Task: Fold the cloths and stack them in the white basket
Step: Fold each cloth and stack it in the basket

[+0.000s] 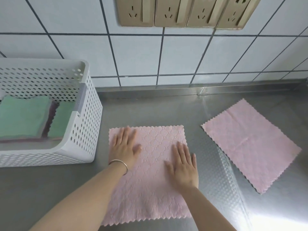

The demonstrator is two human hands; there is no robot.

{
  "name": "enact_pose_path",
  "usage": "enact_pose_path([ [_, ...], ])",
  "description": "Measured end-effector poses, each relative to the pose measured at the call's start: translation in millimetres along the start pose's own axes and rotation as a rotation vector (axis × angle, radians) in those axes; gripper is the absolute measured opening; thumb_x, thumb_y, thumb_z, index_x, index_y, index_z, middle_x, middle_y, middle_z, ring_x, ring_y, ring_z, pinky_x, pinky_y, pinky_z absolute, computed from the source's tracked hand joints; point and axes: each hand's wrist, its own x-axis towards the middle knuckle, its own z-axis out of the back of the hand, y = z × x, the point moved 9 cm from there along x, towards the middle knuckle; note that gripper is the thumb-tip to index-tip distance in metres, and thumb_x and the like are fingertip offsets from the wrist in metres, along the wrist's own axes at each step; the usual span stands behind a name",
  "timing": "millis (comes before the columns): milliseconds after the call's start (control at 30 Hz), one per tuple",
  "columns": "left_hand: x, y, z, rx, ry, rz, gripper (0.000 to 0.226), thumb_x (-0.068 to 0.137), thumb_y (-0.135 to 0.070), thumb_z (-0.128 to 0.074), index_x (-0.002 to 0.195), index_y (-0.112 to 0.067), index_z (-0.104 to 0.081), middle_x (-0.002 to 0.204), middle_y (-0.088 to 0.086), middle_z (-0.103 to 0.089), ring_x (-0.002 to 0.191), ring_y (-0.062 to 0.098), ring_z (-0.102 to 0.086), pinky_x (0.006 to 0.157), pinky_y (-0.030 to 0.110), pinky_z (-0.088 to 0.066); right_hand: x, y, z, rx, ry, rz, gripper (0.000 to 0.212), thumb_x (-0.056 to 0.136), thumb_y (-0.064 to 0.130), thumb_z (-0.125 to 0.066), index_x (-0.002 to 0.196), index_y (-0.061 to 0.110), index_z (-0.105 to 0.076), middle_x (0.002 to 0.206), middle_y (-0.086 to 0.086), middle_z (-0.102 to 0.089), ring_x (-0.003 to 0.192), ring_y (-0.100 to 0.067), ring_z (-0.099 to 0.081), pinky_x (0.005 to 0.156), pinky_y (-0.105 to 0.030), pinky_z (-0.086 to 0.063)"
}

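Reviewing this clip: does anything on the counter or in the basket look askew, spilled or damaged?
Nothing spilled or damaged. The second pink cloth lies skewed on the counter, right of the pink cloth that both hands press flat. In the white basket, the green folded cloths sit in two slightly uneven piles.

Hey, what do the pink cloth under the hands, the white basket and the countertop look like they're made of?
Pink cloth: looks like soft microfibre, going by the embossed diamond weave and zigzag-cut edges. White basket: apparently matte moulded plastic, with rows of punched holes in its walls. Countertop: probably brushed stainless steel, grey with soft reflections, and a dimpled strip at the right.
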Motion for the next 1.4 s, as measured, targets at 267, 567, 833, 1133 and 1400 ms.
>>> enact_pose_path([
  [267,-45.6,-12.5,5.1,0.004,0.007,-0.018,0.075,0.081,-0.046,-0.002,0.148,-0.018,-0.022,0.157,0.003,-0.010,0.144,0.025,-0.007,0.114,0.050,-0.016,-23.2,7.6,26.7,-0.098,-0.104,0.015,0.066,0.086,0.044,-0.024,0.140,0.008,-0.040,0.149,-0.007,-0.034,0.139,-0.025,-0.029,0.113,-0.036,0.002],
  [567,-171.0,-21.2,-24.5,-0.086,0.070,-0.289,0.061,0.072,-0.047,-0.044,0.122,-0.012,-0.056,0.134,0.005,-0.051,0.127,0.021,-0.037,0.112,0.028,-0.009,-123.5,27.9,5.6,0.058,-0.082,0.429,0.046,0.064,0.033,-0.052,0.105,0.016,-0.065,0.121,-0.001,-0.060,0.114,-0.019,-0.049,0.095,-0.030,-0.033],
  [833,-175.1,0.5,-32.0,-0.012,0.166,-0.410,0.073,0.078,-0.057,-0.038,0.129,-0.007,-0.051,0.137,0.009,-0.051,0.131,0.021,-0.033,0.110,0.030,-0.010,-123.1,-1.8,19.6,0.085,-0.133,0.452,0.038,0.072,0.017,-0.042,0.096,0.016,-0.072,0.109,0.001,-0.068,0.107,-0.014,-0.050,0.075,-0.028,-0.056],
  [1133,-184.5,-0.5,-21.0,-0.169,-0.147,-0.521,0.055,0.068,-0.036,-0.056,0.116,-0.011,-0.049,0.123,0.007,-0.054,0.127,0.027,-0.039,0.116,0.028,-0.013,-116.9,-15.9,24.9,0.219,-0.075,0.285,0.045,0.069,0.016,-0.036,0.092,0.025,-0.074,0.105,0.015,-0.068,0.095,0.000,-0.055,0.061,-0.015,-0.052],
  [1400,-186.6,-11.5,-6.6,-0.202,-0.200,-0.476,0.054,0.062,-0.025,-0.049,0.115,-0.015,-0.048,0.121,-0.002,-0.044,0.120,0.025,-0.040,0.111,0.030,-0.017,-94.3,-35.4,24.0,0.388,0.021,0.008,0.033,0.089,0.004,-0.048,0.106,0.025,-0.068,0.093,0.002,-0.065,0.084,-0.019,-0.059,0.068,-0.026,-0.043],
])
